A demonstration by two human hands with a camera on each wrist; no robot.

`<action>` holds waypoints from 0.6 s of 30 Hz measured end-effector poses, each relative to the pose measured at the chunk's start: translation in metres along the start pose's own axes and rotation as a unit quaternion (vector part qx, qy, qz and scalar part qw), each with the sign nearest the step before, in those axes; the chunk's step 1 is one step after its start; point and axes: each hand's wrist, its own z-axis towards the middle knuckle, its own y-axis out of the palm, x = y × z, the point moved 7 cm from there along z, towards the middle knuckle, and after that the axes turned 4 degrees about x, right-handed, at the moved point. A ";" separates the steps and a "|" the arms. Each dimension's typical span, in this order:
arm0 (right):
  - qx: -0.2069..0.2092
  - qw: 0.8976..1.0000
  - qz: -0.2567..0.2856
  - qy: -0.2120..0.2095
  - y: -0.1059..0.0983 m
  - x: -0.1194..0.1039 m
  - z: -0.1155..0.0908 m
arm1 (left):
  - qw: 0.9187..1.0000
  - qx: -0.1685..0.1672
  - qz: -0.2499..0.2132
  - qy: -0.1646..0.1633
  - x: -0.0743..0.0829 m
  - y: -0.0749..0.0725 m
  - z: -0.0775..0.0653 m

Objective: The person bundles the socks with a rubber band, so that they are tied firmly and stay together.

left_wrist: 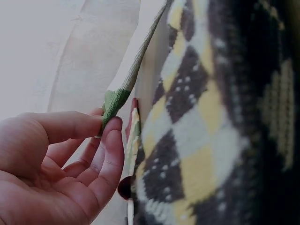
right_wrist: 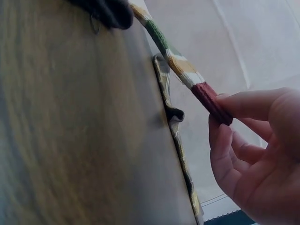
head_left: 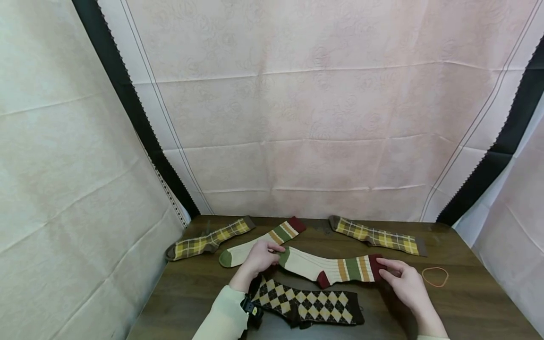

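Observation:
Stretched between both hands is a cream sock (head_left: 312,264) with a green toe, dark red heel and cuff, and orange and green stripes. My left hand (head_left: 260,257) pinches its green toe (left_wrist: 115,101) between thumb and fingers. At the other end my right hand (head_left: 405,283) pinches the dark red cuff (right_wrist: 211,101). In the right wrist view the sock hangs above the wooden table. A matching striped sock (head_left: 246,250) lies behind the left hand, partly covered by it. Close in front of the held sock lie dark argyle socks (head_left: 314,304), beneath the left wrist.
A yellow plaid sock (head_left: 212,238) lies at the table's back left, another plaid sock (head_left: 378,236) at the back right. An orange rubber band (head_left: 435,277) lies right of the right hand. Pale cloth walls (head_left: 318,118) enclose the wooden table (head_left: 170,302).

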 end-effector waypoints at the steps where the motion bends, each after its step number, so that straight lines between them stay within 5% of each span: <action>1: 0.003 1.000 0.002 0.002 -0.001 -0.002 0.000 | 1.000 0.001 -0.005 0.001 0.001 -0.002 0.000; 18: -0.025 0.987 0.149 0.047 0.012 -0.023 -0.006 | 0.996 0.035 -0.077 0.029 0.017 -0.042 -0.019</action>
